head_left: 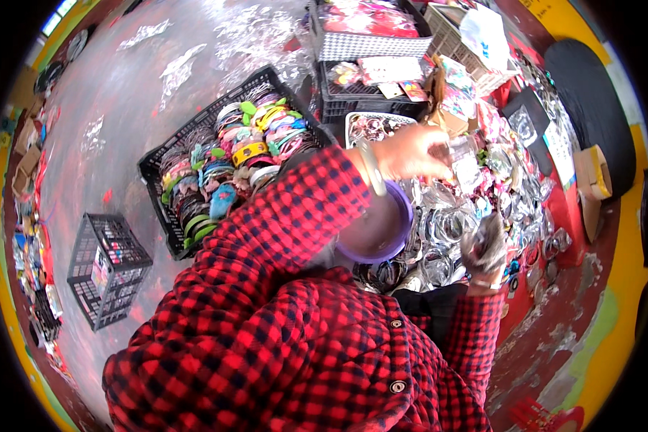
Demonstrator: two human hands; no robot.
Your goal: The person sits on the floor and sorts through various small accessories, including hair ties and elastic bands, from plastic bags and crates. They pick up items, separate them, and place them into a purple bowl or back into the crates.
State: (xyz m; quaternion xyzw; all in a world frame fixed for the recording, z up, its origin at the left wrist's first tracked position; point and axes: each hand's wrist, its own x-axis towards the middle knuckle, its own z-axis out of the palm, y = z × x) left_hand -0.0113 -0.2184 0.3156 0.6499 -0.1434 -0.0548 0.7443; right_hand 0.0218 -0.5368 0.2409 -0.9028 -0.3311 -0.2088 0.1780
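Note:
My left hand [409, 153], with a pale bangle at the wrist, reaches over a heap of plastic-wrapped goods [443, 212]. Its fingers are bent inward, slightly blurred, beside a small clear packet [469, 173]; what they grip cannot be made out. At the near right side of the heap, my right hand [491, 277] is closed on a clear plastic packet [485, 243], whose contents are smeared by motion. A round purple basin [408, 225] stands below my left wrist, partly covered by my checked sleeve.
Left of my arm, a black crate [151, 183] holds colourful headbands [250, 151]. A smaller black crate [126, 277] sits further left. Beyond my left hand are a white basket [350, 131] of small items and stacked crates [367, 47]. A black rounded seat [590, 108] stands far right.

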